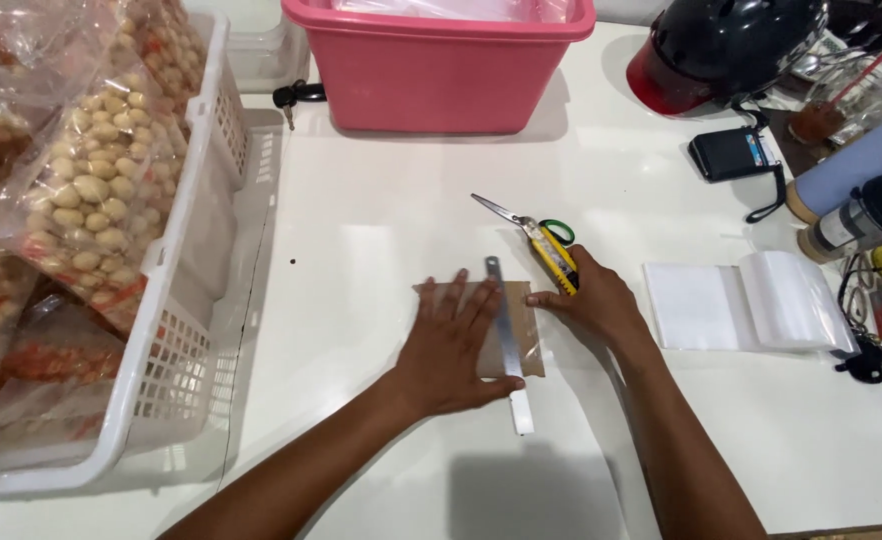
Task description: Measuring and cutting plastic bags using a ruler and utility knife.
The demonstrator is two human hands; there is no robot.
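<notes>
My left hand [448,345] lies flat, fingers spread, on a small brown sheet of paper [529,340] and presses a steel ruler [508,340] that runs lengthwise across it. My right hand [591,300] holds a yellow utility knife [553,258] at the sheet's right edge, just beside the ruler. A pair of scissors [511,215] with a green handle lies directly behind the knife on the white table [391,220].
A white basket [176,300] of bagged nuts fills the left side. A pink tub [439,65] stands at the back, keys beside it. To the right lie clear plastic bags [751,305], a black wallet [731,152], a helmet [726,45] and bottles.
</notes>
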